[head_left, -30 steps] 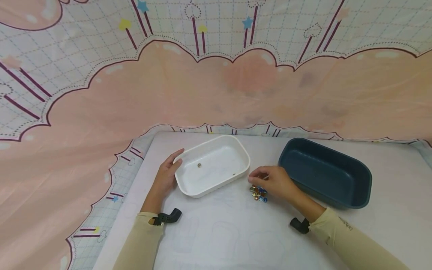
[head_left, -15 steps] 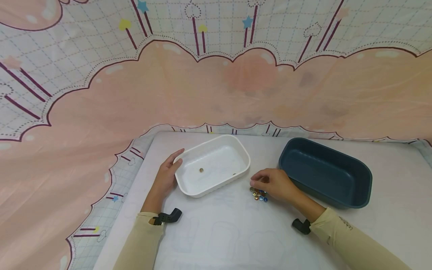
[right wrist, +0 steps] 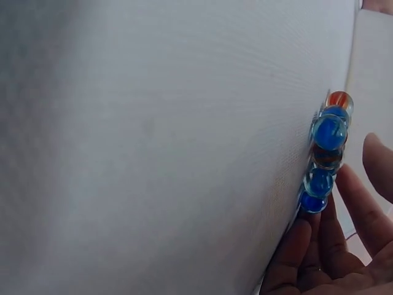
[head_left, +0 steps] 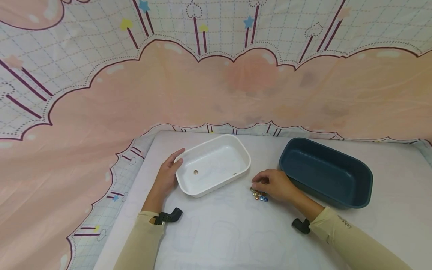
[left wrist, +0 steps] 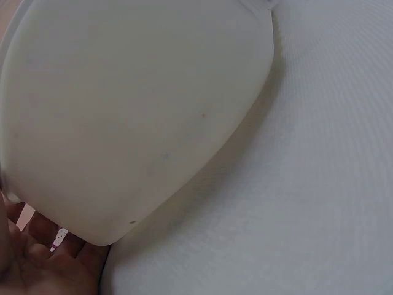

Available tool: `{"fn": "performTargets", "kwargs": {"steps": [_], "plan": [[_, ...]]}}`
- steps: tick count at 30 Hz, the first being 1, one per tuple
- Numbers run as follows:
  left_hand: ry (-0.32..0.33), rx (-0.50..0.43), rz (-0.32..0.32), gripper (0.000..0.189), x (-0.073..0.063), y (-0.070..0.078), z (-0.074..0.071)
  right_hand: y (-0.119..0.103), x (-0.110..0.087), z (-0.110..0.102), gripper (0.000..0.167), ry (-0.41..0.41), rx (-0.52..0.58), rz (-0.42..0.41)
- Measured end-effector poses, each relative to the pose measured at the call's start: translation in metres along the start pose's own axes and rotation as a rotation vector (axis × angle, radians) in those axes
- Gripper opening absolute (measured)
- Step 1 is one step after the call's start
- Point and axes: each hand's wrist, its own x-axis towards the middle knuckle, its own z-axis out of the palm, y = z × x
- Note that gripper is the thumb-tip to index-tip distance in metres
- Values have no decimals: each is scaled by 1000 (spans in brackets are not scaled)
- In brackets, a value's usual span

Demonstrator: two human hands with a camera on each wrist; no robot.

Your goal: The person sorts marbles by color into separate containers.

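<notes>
My left hand [head_left: 168, 171] grips the left end of a white rectangular tub [head_left: 216, 159], thumb over the rim. In the left wrist view, the fingers [left wrist: 43, 230] lie against the outside of its wall. One marble [head_left: 195, 172] is on the tub's floor; another marble [head_left: 234, 174] peeks out at the front wall. My right hand [head_left: 275, 183] is at a cluster of glass marbles [head_left: 259, 195] on the table, partly covering them. In the right wrist view, blue and orange marbles [right wrist: 329, 132] lie beside its fingers, thumb apart from the index finger and no marble visibly held.
A dark blue rectangular tub [head_left: 327, 174] stands to the right, just behind the right wrist. A white cloth [head_left: 216, 232] covers the table. Patterned fabric [head_left: 202, 93] hangs along the back and left.
The marble in the white tub has rolled forward, then slightly left. My right hand has shifted slightly forward and right over the cluster. The left hand keeps its grip.
</notes>
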Motion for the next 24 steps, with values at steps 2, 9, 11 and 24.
{"fn": "performTargets", "kwargs": {"steps": [2,9,11,24], "plan": [[2,3,0,47,0,0,0,0,0,1,19,5,-2,3],[5,13,6,47,-1,1,0,0,0,2,15,29,-36,-2],[6,10,5,47,-1,0,0,0,1,2,15,37,-48,-14],[0,-6,-4,47,0,-1,-1,1,1,4,5,61,-58,-29]]}}
